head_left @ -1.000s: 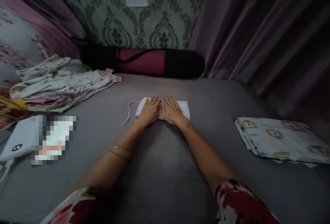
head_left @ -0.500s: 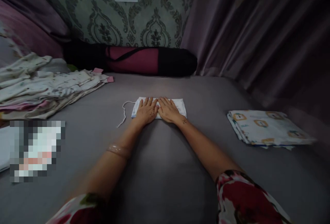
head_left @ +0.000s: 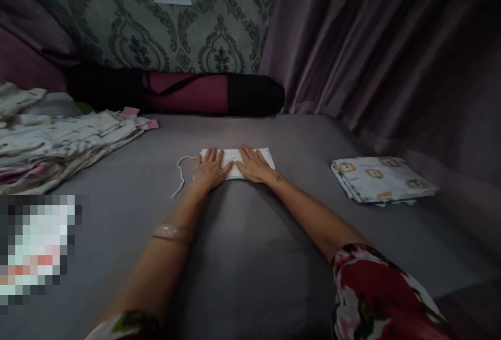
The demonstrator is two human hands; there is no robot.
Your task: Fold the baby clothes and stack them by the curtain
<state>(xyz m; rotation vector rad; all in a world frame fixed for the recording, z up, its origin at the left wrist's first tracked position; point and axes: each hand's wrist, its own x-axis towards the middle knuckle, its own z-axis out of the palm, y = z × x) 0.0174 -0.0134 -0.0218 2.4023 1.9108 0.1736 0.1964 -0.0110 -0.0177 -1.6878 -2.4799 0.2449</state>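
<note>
The folded white cloth point(head_left: 234, 156) lies straight ahead on the smooth grey sheet point(head_left: 250, 267), long axis running left to right; the left hand point(head_left: 211, 168) rests flat on its left half, the right hand point(head_left: 254, 165) on its right half, both equally near, fingers extended, gripping nothing; a thin cord point(head_left: 179, 175) trails from its left end; soft printed cloths point(head_left: 381, 178) lie stacked well to its right.

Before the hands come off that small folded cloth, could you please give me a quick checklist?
1. Both palms flat on the folded cloth, left hand and right hand: ok.
2. Cloth lying flat on the grey sheet: ok.
3. The string tucked in: not ok, it trails loose from the cloth's left end.
4. Gap to the printed stack at the right: ok.
5. Gap to the clothes pile at the left: ok.
6. Edges lined up under the palms: cannot tell.
</note>
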